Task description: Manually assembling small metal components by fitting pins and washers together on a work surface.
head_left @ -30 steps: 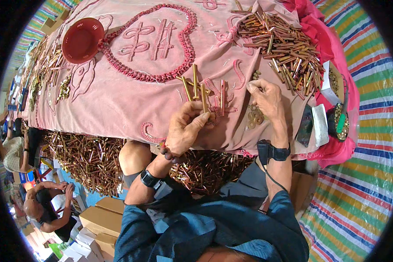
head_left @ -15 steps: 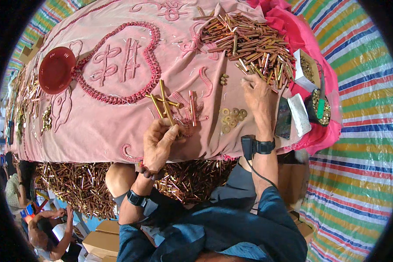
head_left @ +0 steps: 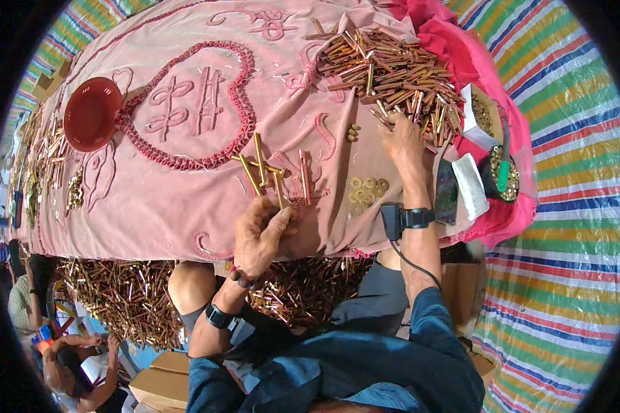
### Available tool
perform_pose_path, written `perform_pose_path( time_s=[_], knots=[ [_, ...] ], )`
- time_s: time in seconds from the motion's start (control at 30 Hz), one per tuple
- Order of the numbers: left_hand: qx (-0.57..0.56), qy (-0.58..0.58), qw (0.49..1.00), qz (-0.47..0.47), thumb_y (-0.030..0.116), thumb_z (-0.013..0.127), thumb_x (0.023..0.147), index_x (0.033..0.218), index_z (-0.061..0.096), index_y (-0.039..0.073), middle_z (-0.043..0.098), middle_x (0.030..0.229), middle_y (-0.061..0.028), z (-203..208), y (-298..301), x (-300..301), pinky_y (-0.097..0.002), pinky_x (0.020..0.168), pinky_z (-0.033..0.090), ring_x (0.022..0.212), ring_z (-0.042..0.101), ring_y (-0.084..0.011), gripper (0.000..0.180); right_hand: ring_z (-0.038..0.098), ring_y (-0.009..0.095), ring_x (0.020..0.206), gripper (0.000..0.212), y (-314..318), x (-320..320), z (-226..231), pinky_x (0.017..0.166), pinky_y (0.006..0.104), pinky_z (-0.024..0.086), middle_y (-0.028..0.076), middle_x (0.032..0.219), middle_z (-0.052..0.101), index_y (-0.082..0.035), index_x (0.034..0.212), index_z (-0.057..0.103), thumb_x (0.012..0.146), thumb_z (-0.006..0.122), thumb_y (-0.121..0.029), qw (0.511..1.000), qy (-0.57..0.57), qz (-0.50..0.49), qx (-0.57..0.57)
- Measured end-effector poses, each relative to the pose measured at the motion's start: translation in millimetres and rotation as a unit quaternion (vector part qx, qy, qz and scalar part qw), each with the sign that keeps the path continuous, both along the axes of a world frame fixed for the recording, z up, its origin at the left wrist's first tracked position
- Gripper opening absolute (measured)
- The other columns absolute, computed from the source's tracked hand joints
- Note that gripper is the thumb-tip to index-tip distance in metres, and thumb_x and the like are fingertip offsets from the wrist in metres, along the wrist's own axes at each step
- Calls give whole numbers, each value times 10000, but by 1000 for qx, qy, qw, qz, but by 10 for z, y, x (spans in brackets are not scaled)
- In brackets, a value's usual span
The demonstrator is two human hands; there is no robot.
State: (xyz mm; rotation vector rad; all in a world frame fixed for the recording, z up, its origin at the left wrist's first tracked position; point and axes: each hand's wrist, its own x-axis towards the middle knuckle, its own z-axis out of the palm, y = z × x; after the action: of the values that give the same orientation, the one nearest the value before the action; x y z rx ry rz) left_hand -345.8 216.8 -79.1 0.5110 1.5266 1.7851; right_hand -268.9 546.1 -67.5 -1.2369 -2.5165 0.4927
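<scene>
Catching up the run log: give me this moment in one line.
left hand: holding gold tube | right hand: at near edge of tube pile | on cloth: flat rings, red bowl

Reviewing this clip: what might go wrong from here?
The right hand is at the edge of the tube pile, where loosely crossed pieces might slide. The washers lie loose beside the right forearm, which might brush them out of place. The gold-coloured tube in the left hand might knock the loose tubes close beyond it.
</scene>
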Motion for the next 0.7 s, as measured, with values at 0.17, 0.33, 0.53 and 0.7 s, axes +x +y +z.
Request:
perform_pose_path(
  time_s=[0.17,0.33,0.53,0.7],
  knots=[
    [-24,4,1000,-2,119,600,1014,1128,592,-3,693,1024,-82,-2,33,-11,-294,797,591,936,666,-141,167,662,473,964,316,70,9,92,840,537,510,288,971,691,-14,1033,692,864,715,-280,997,-54,41,34],
    [-47,20,999,-8,117,610,1010,1120,596,-8,697,1011,-76,-11,10,-11,-287,770,584,912,671,-135,166,704,380,837,303,81,-38,-86,763,459,538,223,906,724,19,980,686,871,723,-261,994,71,28,-74],
    [-44,78,995,45,98,658,961,953,629,-12,683,780,-60,41,47,64,-275,632,508,685,627,-109,114,417,26,479,140,-901,-60,337,413,180,304,-11,711,563,-66,1003,652,1004,625,-204,733,374,87,-562],
    [-103,201,973,43,85,689,935,982,655,2,673,756,-65,40,49,105,-283,641,510,700,629,-116,101,467,39,518,167,-1329,-68,298,448,182,346,-6,730,585,-57,1078,661,1006,637,-206,666,396,143,-616]
  ],
)
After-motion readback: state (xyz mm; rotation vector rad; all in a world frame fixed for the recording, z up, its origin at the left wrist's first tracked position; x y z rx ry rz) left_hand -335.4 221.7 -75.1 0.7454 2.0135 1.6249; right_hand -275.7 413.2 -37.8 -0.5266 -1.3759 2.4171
